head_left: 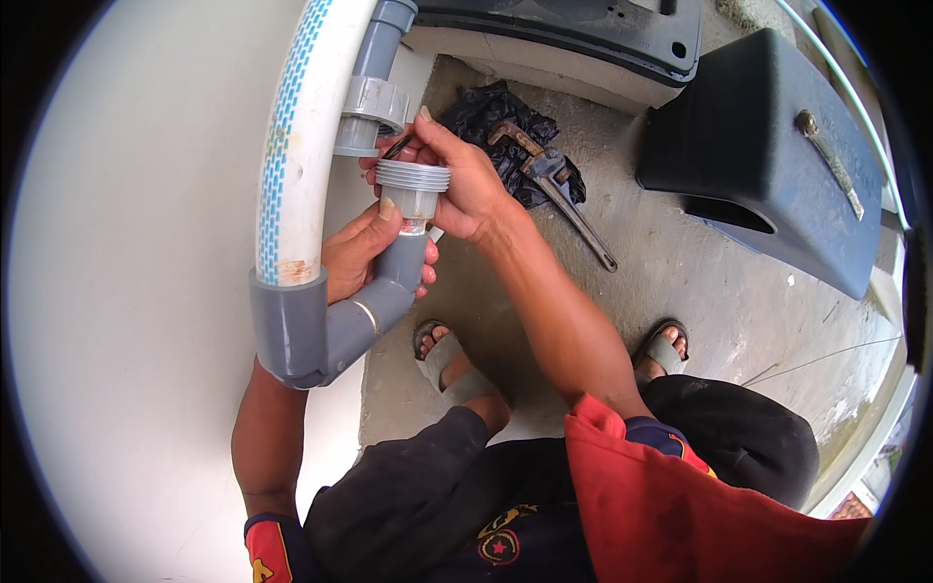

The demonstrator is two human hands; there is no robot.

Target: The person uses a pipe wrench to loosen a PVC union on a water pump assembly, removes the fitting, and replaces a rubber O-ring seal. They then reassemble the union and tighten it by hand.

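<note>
A grey plastic pipe elbow [364,319] joins the foot of a white pipe with blue marks [303,146] and bends up to a grey threaded union end [413,185]. My left hand [362,251] is closed around the short grey pipe just below the threads, its thumb on the fitting. Behind and above the threaded rim, my right hand [465,180] pinches a thin black piece [397,148], which looks like a rubber ring; some of its fingers are hidden. Directly above hangs the grey union nut [374,105] on the upper grey pipe, apart from the threaded end.
A rusty pipe wrench [569,199] lies partly on a black plastic bag [491,117] on the concrete floor. To the right stands a dark box-shaped cover [748,146] with a wrench-like tool [828,160] on it. A white wall [146,291] runs along the left.
</note>
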